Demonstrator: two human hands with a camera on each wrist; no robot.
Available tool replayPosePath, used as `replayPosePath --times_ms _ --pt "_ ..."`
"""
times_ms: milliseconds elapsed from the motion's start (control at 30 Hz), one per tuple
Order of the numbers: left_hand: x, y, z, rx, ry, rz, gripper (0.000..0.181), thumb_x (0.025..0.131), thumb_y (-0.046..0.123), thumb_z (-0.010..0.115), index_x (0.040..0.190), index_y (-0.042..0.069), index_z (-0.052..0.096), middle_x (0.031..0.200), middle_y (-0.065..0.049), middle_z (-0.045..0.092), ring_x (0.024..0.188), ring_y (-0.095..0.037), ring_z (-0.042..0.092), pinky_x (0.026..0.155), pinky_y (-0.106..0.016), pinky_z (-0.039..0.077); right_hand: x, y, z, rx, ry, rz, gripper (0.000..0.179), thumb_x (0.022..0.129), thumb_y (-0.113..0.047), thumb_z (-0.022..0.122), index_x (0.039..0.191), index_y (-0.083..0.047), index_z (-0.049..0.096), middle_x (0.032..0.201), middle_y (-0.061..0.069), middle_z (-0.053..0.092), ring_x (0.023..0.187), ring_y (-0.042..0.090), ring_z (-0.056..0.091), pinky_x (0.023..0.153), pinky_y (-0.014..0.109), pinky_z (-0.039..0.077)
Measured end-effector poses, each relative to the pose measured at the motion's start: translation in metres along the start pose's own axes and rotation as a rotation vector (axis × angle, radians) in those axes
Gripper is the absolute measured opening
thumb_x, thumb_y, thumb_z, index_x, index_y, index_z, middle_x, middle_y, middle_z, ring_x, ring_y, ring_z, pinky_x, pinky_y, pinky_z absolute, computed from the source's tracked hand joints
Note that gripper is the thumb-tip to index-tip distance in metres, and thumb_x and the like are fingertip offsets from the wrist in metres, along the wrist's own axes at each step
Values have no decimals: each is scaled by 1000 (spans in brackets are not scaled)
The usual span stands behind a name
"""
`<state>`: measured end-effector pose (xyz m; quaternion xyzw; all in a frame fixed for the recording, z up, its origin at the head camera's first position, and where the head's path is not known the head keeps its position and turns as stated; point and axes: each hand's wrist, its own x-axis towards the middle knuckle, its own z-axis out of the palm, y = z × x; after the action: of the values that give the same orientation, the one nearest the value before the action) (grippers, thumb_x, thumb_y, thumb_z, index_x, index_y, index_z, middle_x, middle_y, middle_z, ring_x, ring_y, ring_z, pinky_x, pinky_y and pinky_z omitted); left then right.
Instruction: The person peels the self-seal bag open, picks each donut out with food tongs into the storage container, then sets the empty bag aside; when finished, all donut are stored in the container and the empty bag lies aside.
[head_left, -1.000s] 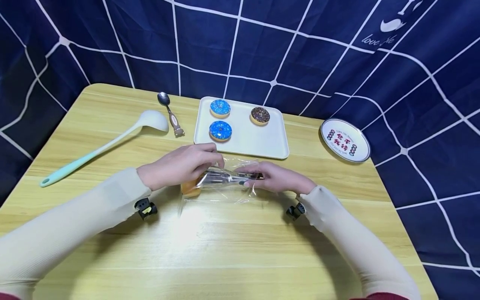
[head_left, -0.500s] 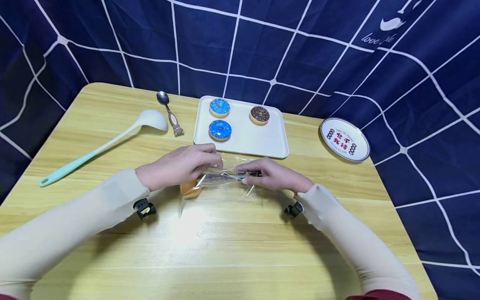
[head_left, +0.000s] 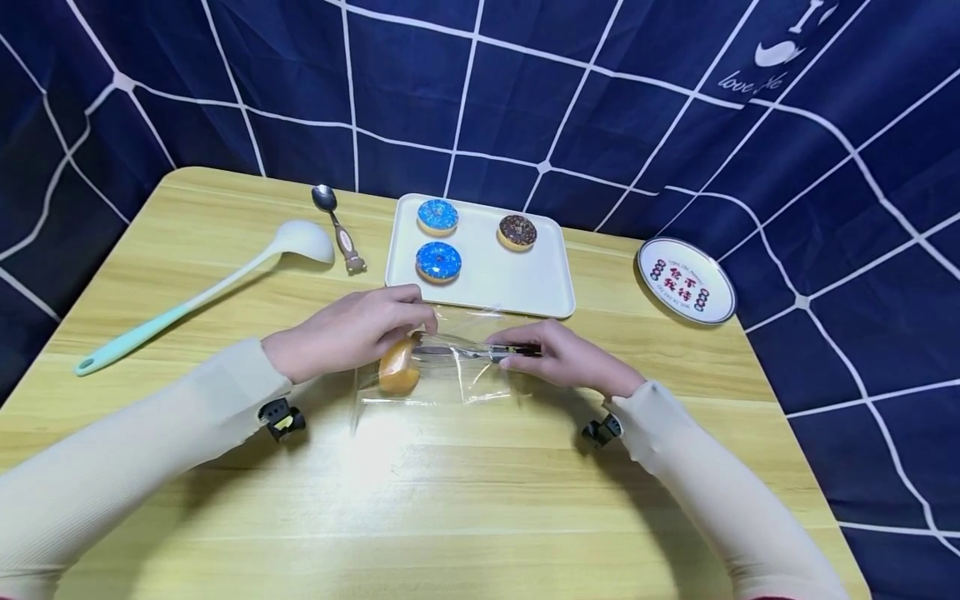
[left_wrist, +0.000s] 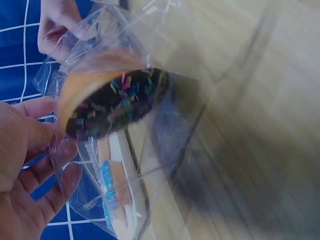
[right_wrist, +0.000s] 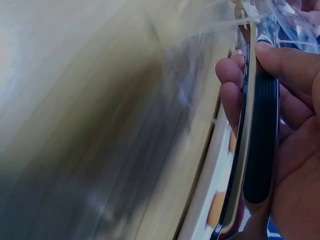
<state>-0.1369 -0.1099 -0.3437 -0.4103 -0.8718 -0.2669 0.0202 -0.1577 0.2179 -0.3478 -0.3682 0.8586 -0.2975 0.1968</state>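
Note:
A clear plastic bag (head_left: 480, 387) lies above the wooden table in the middle, with a chocolate-iced donut (left_wrist: 112, 102) with coloured sprinkles inside it. My left hand (head_left: 352, 329) pinches the bag at its left side, beside the donut. In my right hand (head_left: 566, 354) is a pair of metal tongs (right_wrist: 262, 130) with black grips, thumb on one arm and fingers on the other. The tongs' front part reaches into the bag towards the donut. Whether their tips touch the donut cannot be told.
Behind the hands, a white tray (head_left: 487, 283) bears two blue donuts (head_left: 438, 262) and a chocolate donut (head_left: 517, 232). A ladle (head_left: 210, 292) and a small spoon (head_left: 341, 233) lie to the left. At the right stands a plate (head_left: 686, 281). A dark blue curtain (head_left: 405, 75) surrounds the table.
My right hand has moved slightly right with the tongs. Inside the bag, the donut has shifted a little to the right and shows more beside my left hand, which stays nearly in place.

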Motion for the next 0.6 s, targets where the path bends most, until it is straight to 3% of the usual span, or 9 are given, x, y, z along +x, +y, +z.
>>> replayPosePath --times_ms 233,433,600 --pt "-6 -5 -2 0 16 -36 30 99 -6 60 110 18 72 105 -2 66 80 -13 58 68 -27 51 -24 5 -10 2 52 75 36 100 -11 70 136 -5 69 136 12 72 125 26 70 108 40 55" --pt "-7 -6 -1 -1 24 -42 29 98 -7 60 111 16 72 104 0 65 79 -12 58 68 -27 51 -44 9 -16 -12 107 133 34 101 -14 70 134 -8 70 133 8 74 120 18 70 103 29 56" --pt "-5 -6 1 -7 18 -36 31 98 -8 60 110 17 72 104 0 66 80 -12 58 69 -28 52 -50 12 -17 1 99 154 35 101 -16 69 135 -8 70 133 8 74 109 11 70 96 24 57"
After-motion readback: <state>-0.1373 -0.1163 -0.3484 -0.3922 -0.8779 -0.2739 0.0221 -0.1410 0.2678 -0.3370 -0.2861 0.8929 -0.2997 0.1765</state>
